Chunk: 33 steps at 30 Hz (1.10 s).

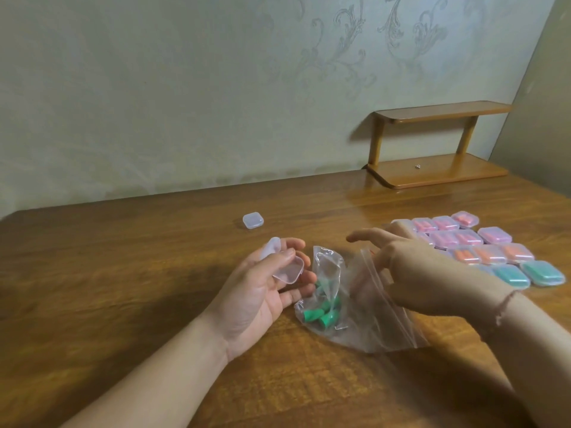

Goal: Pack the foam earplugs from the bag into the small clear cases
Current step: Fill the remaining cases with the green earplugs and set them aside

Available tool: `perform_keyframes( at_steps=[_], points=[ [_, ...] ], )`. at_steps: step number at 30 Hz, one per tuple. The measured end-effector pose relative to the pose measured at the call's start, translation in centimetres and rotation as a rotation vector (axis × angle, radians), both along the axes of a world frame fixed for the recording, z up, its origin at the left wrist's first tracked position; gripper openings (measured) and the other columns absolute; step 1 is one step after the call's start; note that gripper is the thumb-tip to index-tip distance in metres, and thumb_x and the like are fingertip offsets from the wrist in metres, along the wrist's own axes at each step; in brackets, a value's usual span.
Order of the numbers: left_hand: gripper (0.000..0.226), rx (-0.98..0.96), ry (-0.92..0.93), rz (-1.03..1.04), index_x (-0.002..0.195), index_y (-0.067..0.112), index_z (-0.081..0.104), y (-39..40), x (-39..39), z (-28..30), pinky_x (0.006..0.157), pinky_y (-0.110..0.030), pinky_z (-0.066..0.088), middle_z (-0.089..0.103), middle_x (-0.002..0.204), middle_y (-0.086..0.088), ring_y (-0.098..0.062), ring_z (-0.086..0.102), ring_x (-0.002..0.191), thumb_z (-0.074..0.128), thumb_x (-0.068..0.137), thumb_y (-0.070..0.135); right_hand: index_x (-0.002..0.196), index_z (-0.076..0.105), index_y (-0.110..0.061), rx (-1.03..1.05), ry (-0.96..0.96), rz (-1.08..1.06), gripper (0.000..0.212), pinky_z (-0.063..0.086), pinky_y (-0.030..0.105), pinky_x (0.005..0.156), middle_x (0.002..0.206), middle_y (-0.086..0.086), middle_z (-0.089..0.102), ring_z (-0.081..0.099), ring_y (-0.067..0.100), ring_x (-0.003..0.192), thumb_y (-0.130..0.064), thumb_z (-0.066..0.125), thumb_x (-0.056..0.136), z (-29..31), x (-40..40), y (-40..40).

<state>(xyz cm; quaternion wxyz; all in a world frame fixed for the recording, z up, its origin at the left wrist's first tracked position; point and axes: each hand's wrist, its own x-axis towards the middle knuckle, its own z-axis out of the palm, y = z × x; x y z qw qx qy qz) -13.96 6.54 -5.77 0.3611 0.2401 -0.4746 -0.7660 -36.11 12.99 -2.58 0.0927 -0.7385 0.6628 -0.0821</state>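
Between our hands lay the bag [355,304] of green earplugs [321,315] on the table [123,273], our left hand [262,291] gripping an open case [285,268] ready for filling, our right hand [411,273] loose-fingered above the bag, beside filled cases [494,251].

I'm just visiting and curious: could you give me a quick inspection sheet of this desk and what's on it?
Surface: wooden table, glossy.
Job's things: clear bag lying flat with green earplugs inside; open case in left hand; closed empty case further back; filled cases grouped at right, holding pink, orange and green plugs.
Clutter: nothing seen.
Hands: left hand holds the open case; right hand hovers over the bag, fingers spread.
Cables: nothing seen.
Surroundings: patterned wall; small wooden shelf.
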Motion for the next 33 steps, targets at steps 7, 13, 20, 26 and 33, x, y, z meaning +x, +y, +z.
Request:
perform_keyframes(
  at_steps=[7, 13, 20, 26, 33],
  points=[
    [0.017, -0.17, 0.015, 0.127, 0.099, 0.019, 0.068, 0.3, 0.3, 0.4, 0.07, -0.033, 0.05, 0.06, 0.091, -0.008, -0.019, 0.059, 0.075, 0.063, 0.084, 0.026, 0.089, 0.068, -0.038, -0.106, -0.087, -0.063, 0.016, 0.037, 0.031, 0.102, 0.144, -0.024, 0.035, 0.026, 0.006, 0.12, -0.047, 0.055, 0.089, -0.9, 1.9, -0.7],
    [0.014, -0.337, 0.024, 0.299, 0.096, 0.021, 0.067, 0.0, 0.9, 0.5, 0.069, -0.032, 0.051, 0.059, 0.089, -0.005, -0.02, 0.056, 0.081, 0.06, 0.085, 0.026, 0.097, 0.074, -0.032, -0.124, -0.086, -0.074, 0.067, 0.034, 0.027, 0.098, 0.141, -0.027, 0.036, 0.024, 0.005, 0.121, -0.076, 0.029, 0.076, -1.5, 2.5, -1.0],
    [0.021, -0.587, -0.031, 0.377, 0.097, 0.017, 0.066, 0.3, 0.6, -0.1, 0.073, -0.042, 0.051, 0.06, 0.083, -0.007, -0.027, 0.058, 0.074, 0.059, 0.085, 0.032, 0.096, 0.072, -0.044, -0.206, -0.168, -0.014, 0.017, 0.036, 0.025, 0.098, 0.146, -0.022, 0.031, 0.022, 0.006, 0.121, -0.049, 0.063, 0.083, -1.8, 3.4, -0.7],
    [0.014, -0.309, -0.165, 0.347, 0.095, 0.019, 0.068, 0.2, 0.0, -0.5, 0.074, -0.036, 0.051, 0.06, 0.084, -0.003, -0.021, 0.056, 0.073, 0.06, 0.092, 0.031, 0.11, 0.067, -0.048, -0.225, -0.061, 0.017, 0.025, 0.038, 0.033, 0.102, 0.151, -0.02, 0.025, 0.023, 0.01, 0.124, -0.043, 0.05, 0.091, -2.1, 4.3, -0.9],
    [0.019, -0.242, -0.189, 0.357, 0.099, 0.012, 0.067, 0.0, -0.2, -0.6, 0.078, -0.035, 0.056, 0.063, 0.081, 0.001, -0.009, 0.064, 0.07, 0.056, 0.097, 0.027, 0.113, 0.064, -0.044, -0.179, -0.047, 0.007, 0.024, 0.036, 0.034, 0.106, 0.148, -0.018, 0.031, 0.023, 0.014, 0.13, -0.044, 0.054, 0.092, -2.0, 4.8, -1.4]
  ],
)
